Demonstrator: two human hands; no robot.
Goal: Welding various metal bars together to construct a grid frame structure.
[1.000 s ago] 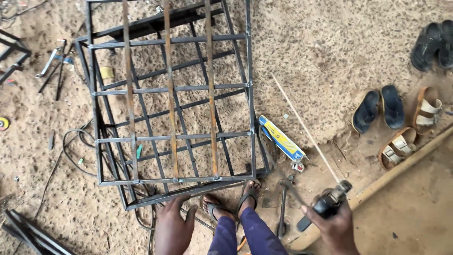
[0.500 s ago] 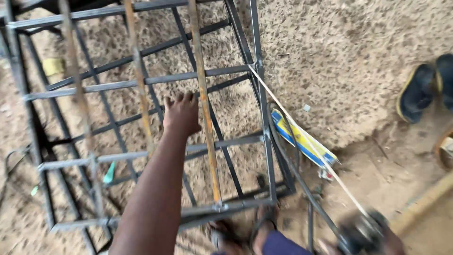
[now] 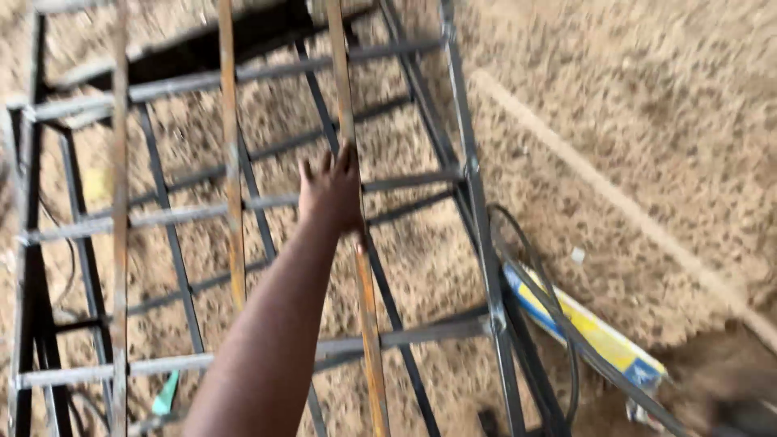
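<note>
Low at the right edge, a long flat carton (image 3: pixel 595 333), yellow with a blue end, lies on the sandy floor (image 3: pixel 647 121) just beside the frame's corner, with a black cable (image 3: pixel 558 324) looping across it. A small green object (image 3: pixel 167 393) lies under the frame at the lower left. The left hand (image 3: pixel 330 193) reaches out from below, fingers spread and open, palm resting on a rusty orange flat bar (image 3: pixel 366 307) of the welded metal frame (image 3: pixel 477 218); whether it grips the bar I cannot tell. The frame is a grid of grey square tubes crossed by 3 rusty strips, standing on coarse, gritty sand. The right hand is out of view
</note>
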